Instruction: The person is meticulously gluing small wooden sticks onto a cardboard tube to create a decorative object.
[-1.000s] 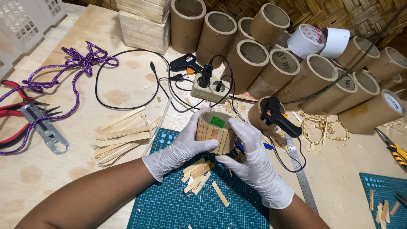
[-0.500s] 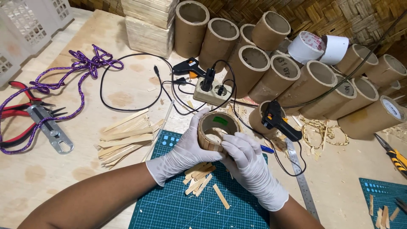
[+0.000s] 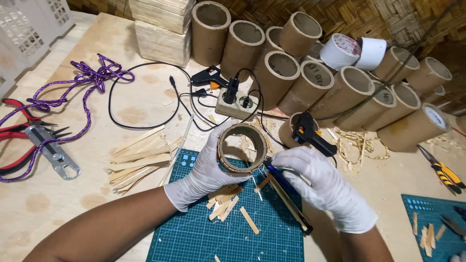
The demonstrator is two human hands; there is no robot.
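Head view: left hand (image 3: 204,172) closed round the cardboard ring (image 3: 241,147), held just above the cutting mat (image 3: 194,237); right hand (image 3: 323,187) pinches a blue cutter (image 3: 277,177) at its rim. Best to keep the ring steady and the blade off the glove. Wood strips (image 3: 138,157), glue gun (image 3: 308,132) and cables (image 3: 145,104) crowd the tabletop (image 3: 58,213).

Short cardboard tube ring (image 3: 241,147), wood-strip clad, tipped open-end up, above green cutting mat (image 3: 204,237)

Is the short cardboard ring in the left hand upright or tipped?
Tipped: the cardboard ring faces the camera, showing its hollow inside, held by the left hand.
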